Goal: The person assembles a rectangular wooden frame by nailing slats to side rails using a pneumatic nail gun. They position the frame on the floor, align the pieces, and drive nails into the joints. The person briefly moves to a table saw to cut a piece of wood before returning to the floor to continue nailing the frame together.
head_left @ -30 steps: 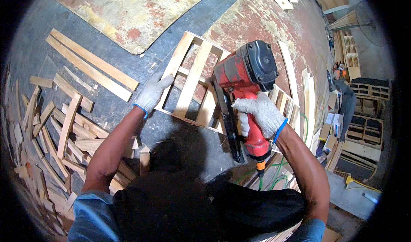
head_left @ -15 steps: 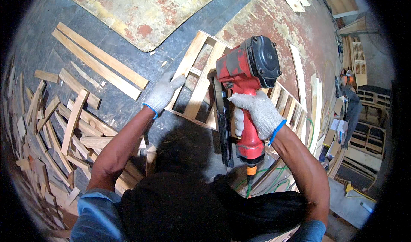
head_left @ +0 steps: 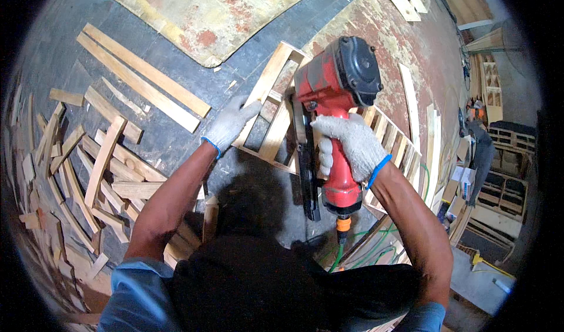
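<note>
My right hand [head_left: 346, 144], in a white knit glove with a blue cuff, is wrapped round the handle of a red and black nail gun [head_left: 338, 176]. The nail gun is raised over a slatted wooden pallet [head_left: 271, 79] on the floor and hides part of it. A green air hose [head_left: 339, 258] runs from an orange fitting at the handle's end. My left hand [head_left: 231, 123], gloved alike, grips the left edge of the pallet's outer slat, thumb over the wood; its other fingers are partly hidden.
Loose offcuts [head_left: 106, 162] lie piled at my left, with two long boards [head_left: 141, 76] beyond them. A worn sheet [head_left: 205, 15] covers the floor ahead. Long strips [head_left: 432, 150] lie at right. A person [head_left: 482, 150] is at the far right, near stacked pallets [head_left: 508, 182].
The nail gun has risen slightly in the picture and shifted left relative to the pallet. My left hand keeps its grip on the slat. The whole view has shifted a little.
</note>
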